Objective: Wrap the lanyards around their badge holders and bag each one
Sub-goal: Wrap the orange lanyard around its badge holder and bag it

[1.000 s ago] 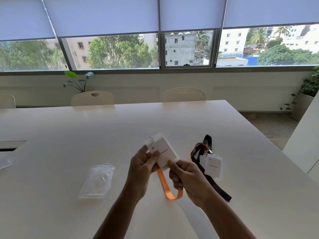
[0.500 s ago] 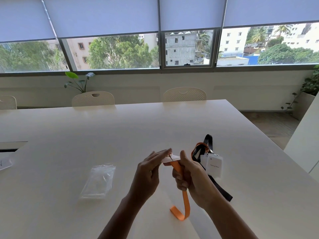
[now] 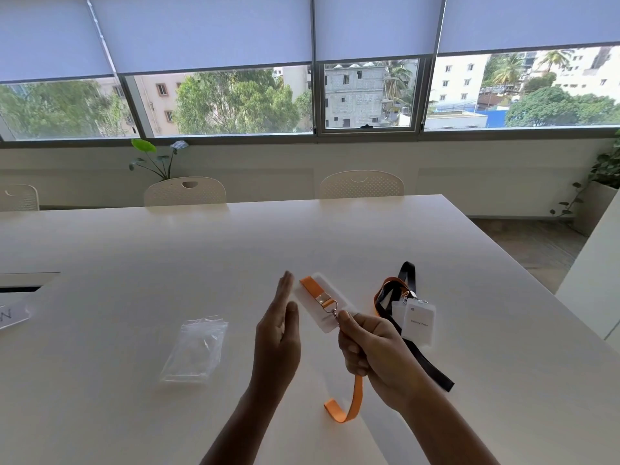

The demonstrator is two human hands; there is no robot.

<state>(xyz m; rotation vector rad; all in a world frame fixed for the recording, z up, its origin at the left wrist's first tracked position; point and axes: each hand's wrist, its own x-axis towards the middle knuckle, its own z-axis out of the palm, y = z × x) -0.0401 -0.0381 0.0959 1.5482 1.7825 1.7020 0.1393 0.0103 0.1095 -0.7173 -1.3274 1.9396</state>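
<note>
My right hand (image 3: 372,350) grips a clear badge holder (image 3: 313,308) by its near end, above the white table (image 3: 167,263). An orange lanyard (image 3: 315,292) lies along the holder's face, clipped by a metal hook, and its tail hangs from under my fist in a loop (image 3: 345,409). My left hand (image 3: 278,333) is flat and open just left of the holder, fingers straight, holding nothing. To the right lies a pile of more badge holders (image 3: 416,322) with black and orange lanyards (image 3: 391,290). A stack of clear plastic bags (image 3: 196,350) rests on the table to the left.
A paper slip (image 3: 10,315) and a dark cable slot (image 3: 23,286) sit at the left table edge. White chairs (image 3: 185,192) stand along the far side, with plants by the window wall. The table's right edge drops to the wooden floor (image 3: 536,246).
My left hand has let go of the badge holder and opened flat beside it. The holder turned so the orange strap now lies across its upper face; my right hand keeps its grip.
</note>
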